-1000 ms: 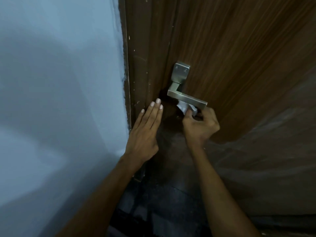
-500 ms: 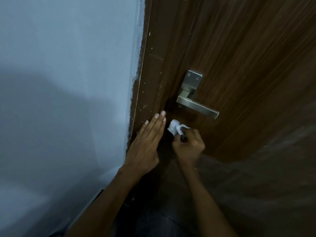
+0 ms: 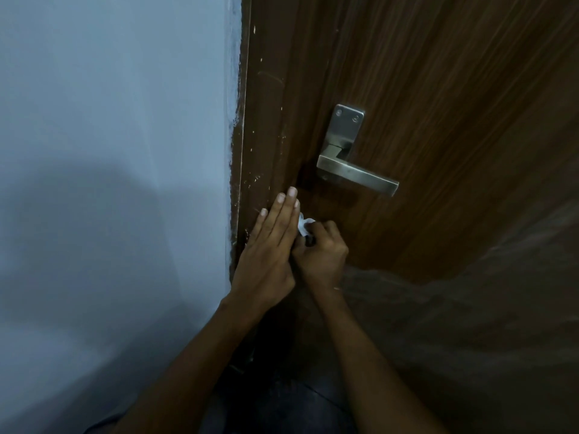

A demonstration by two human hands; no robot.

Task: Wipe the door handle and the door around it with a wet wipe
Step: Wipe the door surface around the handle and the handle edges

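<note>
A brushed-metal lever door handle (image 3: 357, 175) with a square backplate is fixed to the dark brown wooden door (image 3: 438, 89). Below and left of the handle, my right hand (image 3: 321, 255) is shut on a crumpled white wet wipe (image 3: 304, 226) and presses it to the door. My left hand (image 3: 271, 252) lies flat on the door by its frame, fingers straight and together, touching my right hand and hiding part of the wipe.
A pale blue wall (image 3: 109, 151) fills the left side, meeting the paint-flecked door frame (image 3: 247, 136). A hazy plastic film (image 3: 470, 308) covers the lower right of the door. Dark floor (image 3: 275, 402) shows between my forearms.
My right hand with the wipe has come down from under the lever and moved left across the door until it touches my left hand. The left hand stays flat on the door.
</note>
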